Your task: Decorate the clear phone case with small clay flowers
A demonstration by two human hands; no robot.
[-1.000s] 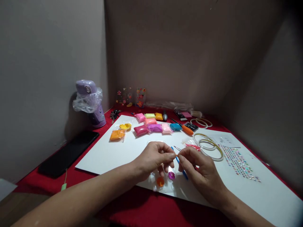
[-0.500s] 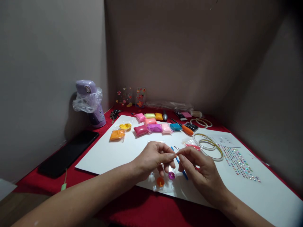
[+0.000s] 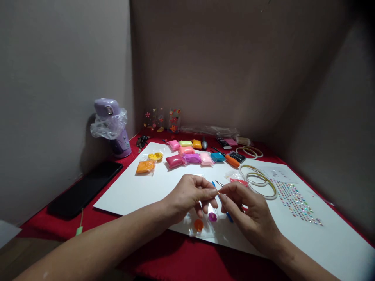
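Note:
My left hand (image 3: 190,195) and my right hand (image 3: 250,207) meet above the near part of a white board (image 3: 140,195). Thumb and forefinger of each are closed on a tiny orange piece of clay (image 3: 218,192), mostly covered by the fingertips. Below my left hand lies a clear plastic sheet (image 3: 191,231), bearing an orange clay disc (image 3: 198,225) and a purple clay flower (image 3: 212,217). A blue tool (image 3: 229,217) rests on the board, partly hidden by my right hand. Behind that hand is a small packet with red clay (image 3: 238,181).
Colourful clay packets (image 3: 175,160) lie across the board's back, with an orange packet (image 3: 145,167) at left. Rings (image 3: 265,185) and gem stickers (image 3: 295,203) are at right. A black phone (image 3: 84,191) and purple bottle (image 3: 120,142) stand left; an orange-handled tool (image 3: 232,160) lies behind.
My fingertips have shifted slightly around the tiny orange piece of clay. Both hands stay in nearly the same place, and the things on the board have not moved.

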